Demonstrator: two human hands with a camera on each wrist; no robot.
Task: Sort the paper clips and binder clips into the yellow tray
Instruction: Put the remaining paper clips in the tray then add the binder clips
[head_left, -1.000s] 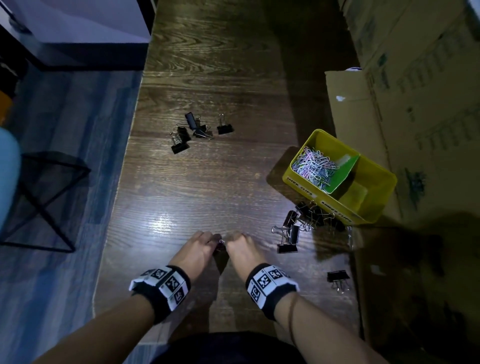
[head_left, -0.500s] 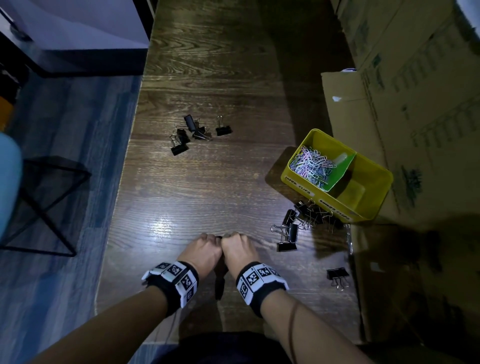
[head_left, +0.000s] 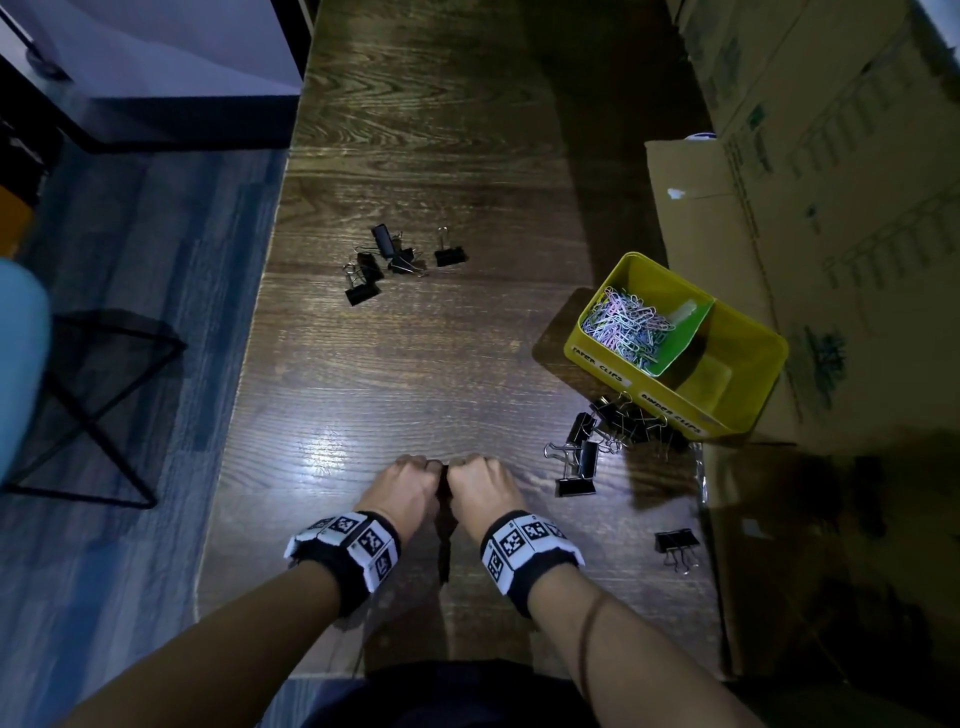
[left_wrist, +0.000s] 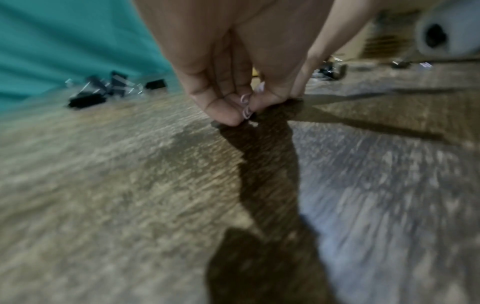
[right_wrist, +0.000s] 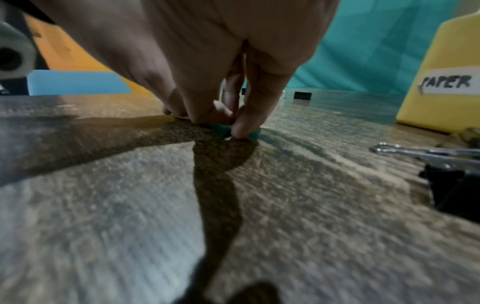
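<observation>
Your left hand (left_wrist: 233, 67) pinches a small pale pink wire paper clip (left_wrist: 246, 106) between thumb and curled fingers, low against the dark wood-grain table (head_left: 415, 364). Your right hand (head_left: 480, 486) has its fingertips (right_wrist: 244, 125) pressed down on the tabletop beside it, fingers curled; whether it shares hold of the clip I cannot tell. Since a second ago your two fists have drawn together until the knuckles almost touch, and your view has shifted slightly; nothing else on the table has moved.

Well apart, to your right, stands the yellow plastic tray (head_left: 763, 374). Its left compartment, labelled for paper clips, holds a heap of pastel paper clips (head_left: 626, 325) against a green divider (head_left: 685, 338); the compartment labelled for binder clips looks bare. Just outside the tray's near wall lies a pile of black binder clips (head_left: 608, 431), one more black binder clip (head_left: 675, 543) lies nearer you, and another black cluster (head_left: 384, 262) sits farther up the table. Brown cardboard boxes (head_left: 831, 208) rise behind the tray.
</observation>
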